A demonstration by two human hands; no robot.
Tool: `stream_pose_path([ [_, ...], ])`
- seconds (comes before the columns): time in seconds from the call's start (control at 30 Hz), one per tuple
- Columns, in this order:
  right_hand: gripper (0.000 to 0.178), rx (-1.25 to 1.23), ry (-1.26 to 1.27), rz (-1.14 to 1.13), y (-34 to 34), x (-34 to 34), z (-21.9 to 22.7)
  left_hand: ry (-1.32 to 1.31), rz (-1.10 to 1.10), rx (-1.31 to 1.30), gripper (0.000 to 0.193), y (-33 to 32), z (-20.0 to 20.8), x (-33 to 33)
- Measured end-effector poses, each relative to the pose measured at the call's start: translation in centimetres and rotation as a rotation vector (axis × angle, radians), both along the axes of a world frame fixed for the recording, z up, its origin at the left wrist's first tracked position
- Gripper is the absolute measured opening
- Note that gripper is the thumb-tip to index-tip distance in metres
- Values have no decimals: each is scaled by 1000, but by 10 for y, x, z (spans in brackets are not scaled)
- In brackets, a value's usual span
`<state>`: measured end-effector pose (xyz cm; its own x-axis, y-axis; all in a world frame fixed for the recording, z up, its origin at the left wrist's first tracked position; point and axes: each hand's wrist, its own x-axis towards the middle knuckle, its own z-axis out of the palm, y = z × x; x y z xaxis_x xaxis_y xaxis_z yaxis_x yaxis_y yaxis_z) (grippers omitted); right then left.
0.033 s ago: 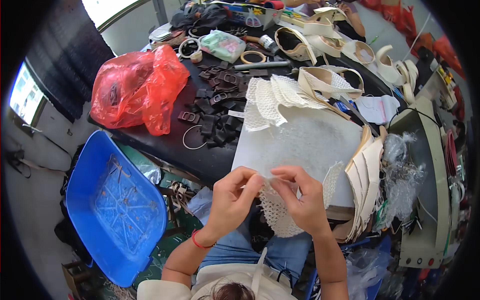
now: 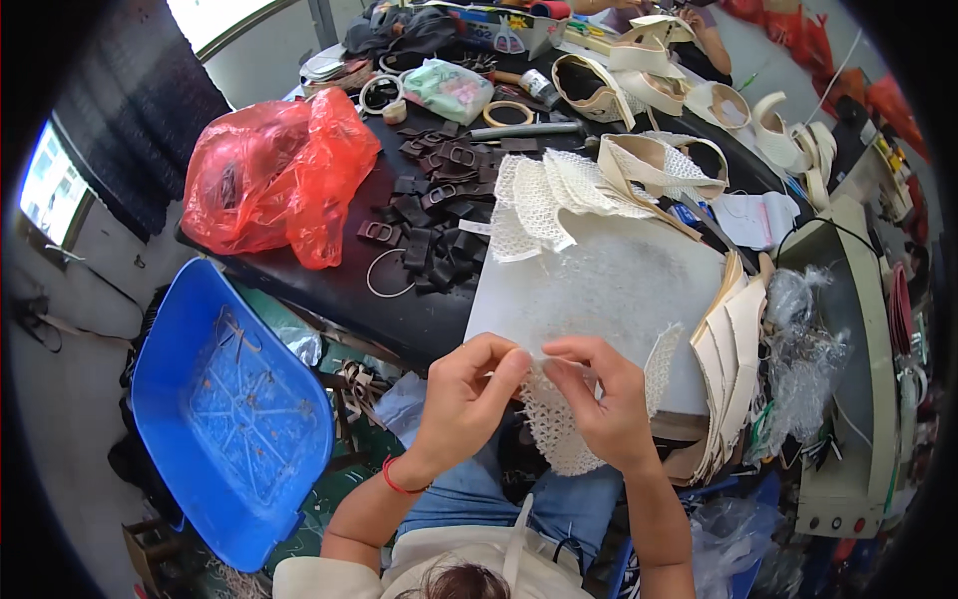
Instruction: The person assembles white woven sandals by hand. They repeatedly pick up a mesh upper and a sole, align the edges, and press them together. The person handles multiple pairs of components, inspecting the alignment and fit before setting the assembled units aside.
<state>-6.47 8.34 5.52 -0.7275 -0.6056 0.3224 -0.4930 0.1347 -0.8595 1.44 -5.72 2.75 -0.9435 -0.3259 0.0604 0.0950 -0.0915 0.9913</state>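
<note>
A cream openwork woven piece (image 2: 561,431) hangs from my fingers over my lap, just in front of the white work board (image 2: 609,285). My left hand (image 2: 467,391) pinches its upper edge between thumb and forefinger. Close beside it, my right hand (image 2: 606,401) pinches the same edge, fingertips nearly meeting the left ones. What exactly lies between the fingertips is too small to tell. To the right of my right hand, another woven strip (image 2: 663,367) lies on the board. Fanned woven pieces (image 2: 539,205) rest along the board's far edge.
Dark buckled straps (image 2: 439,215) lie left of the board, beside a red plastic bag (image 2: 264,180). A blue tub (image 2: 230,419) stands at lower left. Stacked cream strips (image 2: 723,359) lean at the board's right. Curved cream bands (image 2: 659,165) and another person's arm (image 2: 711,45) are beyond.
The whole view has shifted very slightly. Both hands keep their pinch on the woven piece, with no clear movement.
</note>
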Motion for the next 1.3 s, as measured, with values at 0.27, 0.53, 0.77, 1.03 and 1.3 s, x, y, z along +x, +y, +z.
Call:
stream_pose_path([
  [0.27,22,38,273,-56,-2,3,-1,-100,-79,443,16,2,11,4],
  [0.53,23,61,480,-54,-1,9,5,44,31,125,8,7,-2,5],
  [0.77,24,241,832,69,8,7,24,161,94,-418,5,14,18,6],
  [1.03,16,-65,302,-83,5,13,1,74,29,-14,7,17,10,3],
  [1.3,19,42,582,-476,33,21,-3,-5,54,-130,11,14,12,-1],
])
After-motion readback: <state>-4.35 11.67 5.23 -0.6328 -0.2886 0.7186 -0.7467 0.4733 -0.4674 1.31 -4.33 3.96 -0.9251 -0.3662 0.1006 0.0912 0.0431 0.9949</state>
